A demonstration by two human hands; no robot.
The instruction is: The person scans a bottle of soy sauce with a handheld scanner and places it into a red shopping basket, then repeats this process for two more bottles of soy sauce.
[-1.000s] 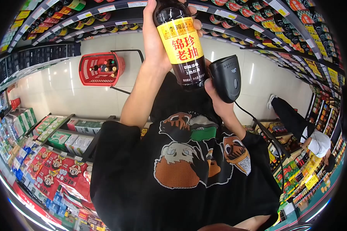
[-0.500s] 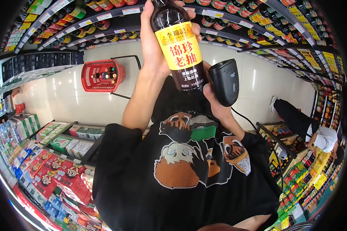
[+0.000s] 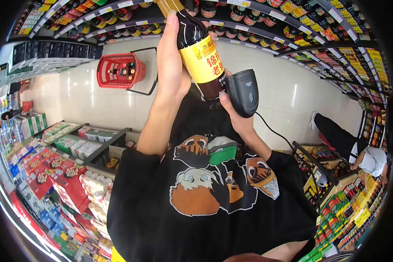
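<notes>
A dark glass bottle (image 3: 214,89) with a yellow label bearing red characters is tilted, its neck toward the top left. My left hand (image 3: 172,65) is wrapped round it, thumb along the near side and fingertips showing past its right edge. My right hand (image 3: 238,118) grips a black handheld scanner (image 3: 243,94) with a cable, thumb up beside the bottle's base. The scanner head overlaps the bottle's lower right side; whether they touch I cannot tell. Most of my right fingers are hidden behind the scanner.
On the floor at left stands a red basket (image 3: 121,70) with several bottles. Bottle shelves (image 3: 196,19) curve across the top. A display of cartons (image 3: 70,174) is at lower left, a wooden rack (image 3: 325,168) at right. Another person (image 3: 367,159) stands at far right.
The bottle has turned so its label faces more to the right, and its neck leans further left. My right hand and the scanner have shifted slightly left. The basket appears a little further right.
</notes>
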